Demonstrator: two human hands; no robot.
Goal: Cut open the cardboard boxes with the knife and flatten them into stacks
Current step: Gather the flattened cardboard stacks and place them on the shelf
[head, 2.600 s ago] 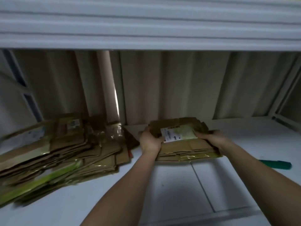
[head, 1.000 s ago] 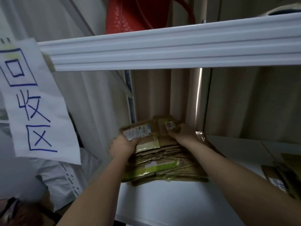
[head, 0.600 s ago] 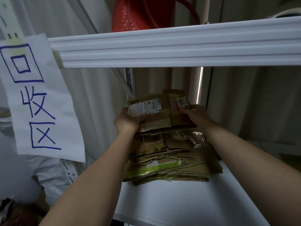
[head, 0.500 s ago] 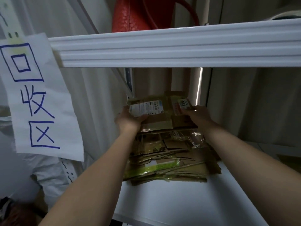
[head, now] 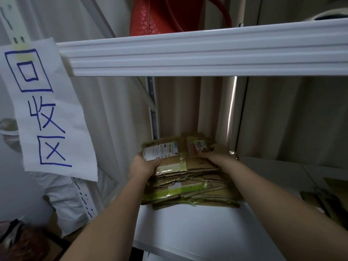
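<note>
Your left hand (head: 145, 164) and right hand (head: 216, 154) both clamp the flattened bundle (head: 177, 155) atop the cardboard stack (head: 188, 193) on the shelf (head: 188, 232); release unevenly and the overhanging pile may slide off.

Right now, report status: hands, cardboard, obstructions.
Left hand grips bundle's left edge; right hand grips its right. Flattened bundle sits atop the stack on the white shelf. Upper shelf beam overhead, nothing blocking.

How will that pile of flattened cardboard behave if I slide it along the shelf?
The stack of flattened cardboard looks loose and uneven, so layers would probably shift apart. Its glossy tape may let sheets slip. Both hands gripping only the top bundle suggests it's fairly light.
</note>
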